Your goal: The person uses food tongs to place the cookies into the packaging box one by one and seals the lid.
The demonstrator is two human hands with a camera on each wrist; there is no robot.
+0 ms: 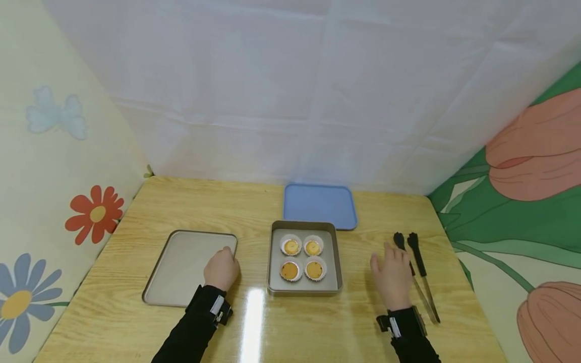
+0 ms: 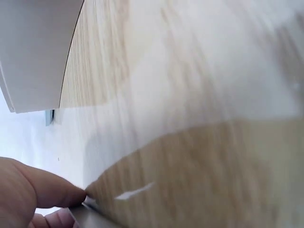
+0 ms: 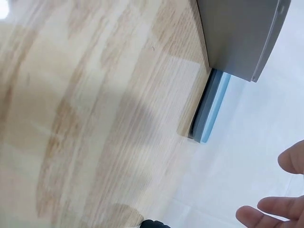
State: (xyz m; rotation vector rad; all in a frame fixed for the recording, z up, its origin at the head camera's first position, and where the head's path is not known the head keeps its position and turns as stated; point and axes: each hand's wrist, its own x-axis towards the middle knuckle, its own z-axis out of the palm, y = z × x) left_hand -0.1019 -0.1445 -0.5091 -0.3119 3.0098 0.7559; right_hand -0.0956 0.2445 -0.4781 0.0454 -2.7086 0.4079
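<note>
At the left, a flat metal tray [image 1: 179, 267] lies on the wooden table. My left hand [image 1: 221, 268] pinches its right edge; in the left wrist view the thumb [image 2: 57, 190] presses on the tray's edge [image 2: 92, 217]. A deep square baking pan [image 1: 305, 292] stands at the middle with several egg tarts [image 1: 314, 269] in white paper cups. My right hand [image 1: 393, 276] is over the table between this pan and a pair of black-tipped tongs [image 1: 419, 258]. Its fingers [image 3: 270, 207] are spread and hold nothing.
A blue tray [image 1: 320, 204] lies at the back, behind the baking pan. White cloth [image 1: 254, 101] hangs along the table's far edge. Printed flower panels border the left and right sides of the wooden table [image 1: 254, 201].
</note>
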